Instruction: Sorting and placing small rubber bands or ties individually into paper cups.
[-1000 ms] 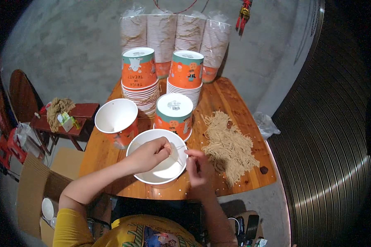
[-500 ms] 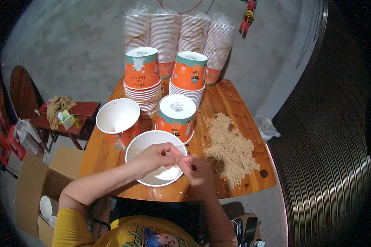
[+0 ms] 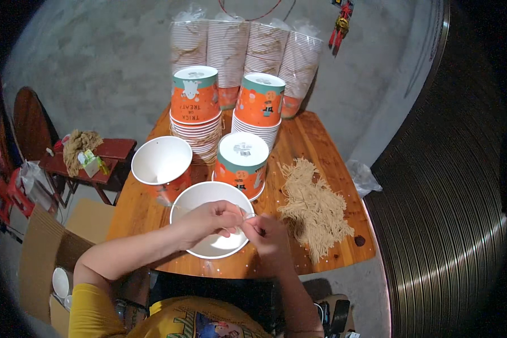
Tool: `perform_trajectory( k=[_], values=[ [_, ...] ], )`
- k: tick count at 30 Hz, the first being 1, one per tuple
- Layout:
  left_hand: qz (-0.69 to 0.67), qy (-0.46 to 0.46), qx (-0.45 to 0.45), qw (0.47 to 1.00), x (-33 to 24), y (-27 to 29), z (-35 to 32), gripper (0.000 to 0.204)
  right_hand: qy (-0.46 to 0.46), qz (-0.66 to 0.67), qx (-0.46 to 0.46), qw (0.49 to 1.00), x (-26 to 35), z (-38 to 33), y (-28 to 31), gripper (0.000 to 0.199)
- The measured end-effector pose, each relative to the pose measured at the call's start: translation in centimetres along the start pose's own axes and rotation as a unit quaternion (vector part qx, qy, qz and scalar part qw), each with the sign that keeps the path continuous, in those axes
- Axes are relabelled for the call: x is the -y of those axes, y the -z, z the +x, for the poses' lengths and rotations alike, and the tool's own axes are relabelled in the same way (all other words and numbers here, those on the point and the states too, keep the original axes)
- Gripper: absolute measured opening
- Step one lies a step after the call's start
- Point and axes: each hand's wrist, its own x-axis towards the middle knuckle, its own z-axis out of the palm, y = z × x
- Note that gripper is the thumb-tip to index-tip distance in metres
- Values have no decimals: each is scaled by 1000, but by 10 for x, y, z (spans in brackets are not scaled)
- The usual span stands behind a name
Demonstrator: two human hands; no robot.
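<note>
Both of my hands work over a wide paper bucket (image 3: 211,194) with a white inside, standing at the near edge of the table. Pinched between the fingers of my left hand (image 3: 211,219) is a thin tan cord (image 3: 178,208), which passes across the bucket's mouth. The fingertips of my right hand (image 3: 266,232) meet the left ones near the bucket's right rim, also closed on the cord. Its ends are mostly hidden by the fingers. Right of the hands lies a loose heap of beige cords (image 3: 315,208).
Upside-down orange buckets (image 3: 242,151) stand beyond the hands, some on stacks. An upright bucket (image 3: 162,160) is at the left. Wrapped stacks (image 3: 226,53) line the wooden table's (image 3: 304,132) back. A cardboard box (image 3: 42,248) and red bench (image 3: 115,149) stand left; a ribbed shutter (image 3: 450,186) is right.
My hands stay together over the bucket, with small finger movements. The cord has drawn in closer to the fingers and its right part no longer stretches over the far rim.
</note>
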Motion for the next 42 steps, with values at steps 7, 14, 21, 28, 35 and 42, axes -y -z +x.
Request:
perform_trajectory(
  k=[7,14,21,28,35,42],
  values=[
    [36,-60,-26,997,3,-6,7,17,-68,69,2,995,7,2,3,6],
    [4,-51,6,999,-9,-14,5,23,17,54,173,983,-11,15,38,15],
    [17,-64,45,997,-4,-2,16,23,-10,113,225,968,-3,21,16,8],
    [16,-62,29,998,-1,-8,7,25,-56,37,198,978,21,25,36,11],
    [101,-64,41,992,2,-1,8,23,-55,46,236,969,13,36,49,12],
    [408,-264,11,874,-4,-11,-6,16,-41,63,226,971,3,35,49,12]
  ],
)
